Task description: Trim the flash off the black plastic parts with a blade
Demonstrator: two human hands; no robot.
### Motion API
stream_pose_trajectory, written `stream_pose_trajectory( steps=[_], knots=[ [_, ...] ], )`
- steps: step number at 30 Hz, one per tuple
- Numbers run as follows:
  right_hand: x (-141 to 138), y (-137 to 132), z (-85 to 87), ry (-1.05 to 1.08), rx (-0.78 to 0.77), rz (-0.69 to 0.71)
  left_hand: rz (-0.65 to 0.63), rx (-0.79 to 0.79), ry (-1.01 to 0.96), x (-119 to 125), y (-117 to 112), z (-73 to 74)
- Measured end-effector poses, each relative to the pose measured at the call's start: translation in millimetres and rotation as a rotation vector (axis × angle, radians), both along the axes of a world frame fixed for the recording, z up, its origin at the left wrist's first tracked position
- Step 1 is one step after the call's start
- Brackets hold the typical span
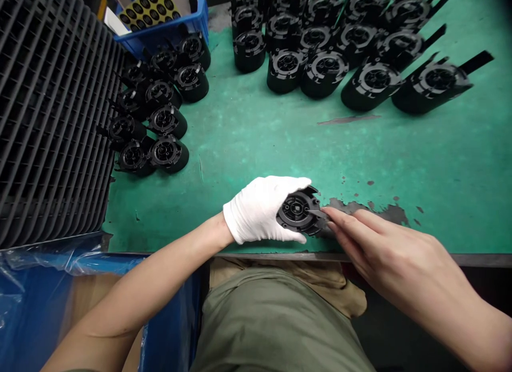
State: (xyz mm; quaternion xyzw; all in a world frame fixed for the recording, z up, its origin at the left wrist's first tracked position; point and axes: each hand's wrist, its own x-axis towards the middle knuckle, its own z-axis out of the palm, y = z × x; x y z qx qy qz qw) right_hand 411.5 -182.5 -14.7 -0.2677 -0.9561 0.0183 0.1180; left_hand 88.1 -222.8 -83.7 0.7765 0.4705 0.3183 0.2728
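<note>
My left hand, in a white glove, is wrapped around a round black plastic part at the near edge of the green table. The part's ribbed circular face points up toward me. My bare right hand comes in from the right, its fingers pressed together, and the fingertips pinch the part's right edge at a small tab.
Several similar black cylindrical parts stand in a cluster at the left and in rows at the back. A black slatted panel fills the left side. A blue bin sits at the back left. Blue plastic sheeting lies at the lower left.
</note>
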Motion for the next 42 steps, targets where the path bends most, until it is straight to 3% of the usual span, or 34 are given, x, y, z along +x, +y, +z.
stream_pose_trajectory(
  steps=[5,11,15,22,26,30,34,42],
  knots=[
    [0.4,2.4,3.1,-0.016,-0.011,0.004,0.143,0.004,0.053,12.4,-16.9,3.0],
    [1.2,7.5,6.0,0.017,-0.067,0.008,-0.034,-0.013,0.072,-1.1,-5.0,22.5],
    [0.7,5.8,7.7,0.018,-0.069,0.009,-0.026,-0.074,0.11,-2.0,4.7,30.2],
    [-0.7,10.0,9.1,-0.006,0.006,0.033,0.007,-0.026,0.067,5.2,-1.8,16.4],
    [1.3,27.1,12.0,-0.02,0.027,0.134,-0.031,-0.035,0.057,3.3,-0.8,9.9],
    [0.1,43.1,11.5,-0.017,-0.022,0.227,-0.031,-0.038,0.051,2.9,0.4,9.2],
    [-1.4,48.7,7.1,0.034,-0.081,0.221,-0.035,-0.028,0.062,3.2,-0.6,8.7],
    [-2.4,70.0,20.2,-0.038,0.041,0.391,-0.029,-0.023,0.071,3.2,-0.4,9.1]
  ],
)
